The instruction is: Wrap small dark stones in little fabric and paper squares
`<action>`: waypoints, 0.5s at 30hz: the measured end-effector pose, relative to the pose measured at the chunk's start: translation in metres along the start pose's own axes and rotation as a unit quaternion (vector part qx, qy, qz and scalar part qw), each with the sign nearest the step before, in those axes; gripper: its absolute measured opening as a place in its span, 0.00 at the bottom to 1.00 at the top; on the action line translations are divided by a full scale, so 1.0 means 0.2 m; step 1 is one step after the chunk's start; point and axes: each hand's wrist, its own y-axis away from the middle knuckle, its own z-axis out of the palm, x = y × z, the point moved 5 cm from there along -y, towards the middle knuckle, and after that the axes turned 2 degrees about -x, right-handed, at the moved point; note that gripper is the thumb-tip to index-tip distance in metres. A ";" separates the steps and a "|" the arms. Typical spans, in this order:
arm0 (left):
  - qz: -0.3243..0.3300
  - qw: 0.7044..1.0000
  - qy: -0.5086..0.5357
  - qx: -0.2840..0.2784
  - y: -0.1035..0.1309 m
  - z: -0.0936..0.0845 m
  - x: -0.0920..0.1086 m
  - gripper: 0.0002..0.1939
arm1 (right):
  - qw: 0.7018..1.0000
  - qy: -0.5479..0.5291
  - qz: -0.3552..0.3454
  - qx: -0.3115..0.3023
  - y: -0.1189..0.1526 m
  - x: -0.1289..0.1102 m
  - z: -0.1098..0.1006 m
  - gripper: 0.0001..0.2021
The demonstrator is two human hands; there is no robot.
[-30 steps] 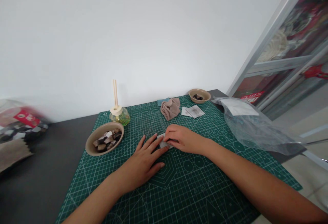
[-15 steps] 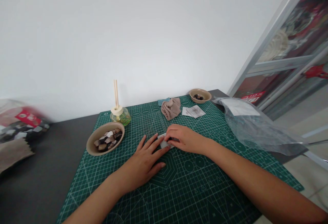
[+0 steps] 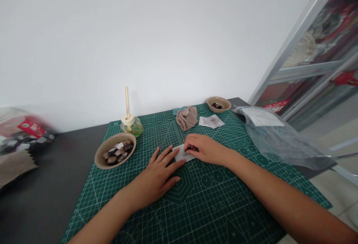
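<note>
My left hand (image 3: 158,175) lies flat with fingers spread, its fingertips pressing the left edge of a small white paper sheet (image 3: 181,155) on the green cutting mat (image 3: 207,203). My right hand (image 3: 205,149) is closed in a pinch over that sheet. Between its fingers shows a small dark piece, seemingly a stone (image 3: 192,148), mostly hidden by the fingers. To the left of my left hand stands a beige bowl (image 3: 100,158) with several black, brown and white stones (image 3: 119,152).
Behind are a reed diffuser (image 3: 128,124), a crumpled beige cloth (image 3: 187,118), smudged paper squares (image 3: 214,121) and a second bowl (image 3: 219,100) with a few dark stones. A clear plastic bag (image 3: 263,136) lies at right, a bag of stones (image 3: 25,136) at far left.
My right hand has slid a little to the right across the paper, uncovering more of it. My left hand has stayed in place.
</note>
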 end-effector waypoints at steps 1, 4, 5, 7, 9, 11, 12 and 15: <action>0.000 1.000 0.002 0.002 0.00 0.00 0.00 0.24 | 1.000 -0.003 -0.001 -0.003 0.00 0.00 0.00 0.04; 0.002 1.000 0.007 0.009 0.00 0.00 0.00 0.24 | 1.000 -0.013 -0.002 -0.010 0.00 -0.01 0.01 0.04; 0.002 1.000 0.008 0.010 0.00 0.00 0.00 0.24 | 1.000 -0.014 0.000 -0.009 0.00 -0.01 0.01 0.04; 0.003 1.000 0.008 0.009 0.00 0.00 0.00 0.24 | 1.000 -0.014 0.005 -0.008 0.00 0.00 0.01 0.04; 0.002 1.000 0.007 0.004 0.00 0.00 0.00 0.24 | 1.000 -0.012 0.005 -0.009 0.00 0.00 0.01 0.06; -0.001 1.000 0.005 0.001 0.00 0.00 0.00 0.24 | 1.000 -0.011 -0.006 -0.012 0.00 -0.01 0.02 0.08; -0.002 1.000 0.004 0.000 0.00 0.00 0.00 0.24 | 1.000 -0.011 -0.014 -0.014 0.00 -0.01 0.02 0.09; -0.004 1.000 -0.001 -0.001 0.00 0.00 0.00 0.24 | 0.999 -0.006 -0.025 -0.018 -0.01 -0.02 0.03 0.10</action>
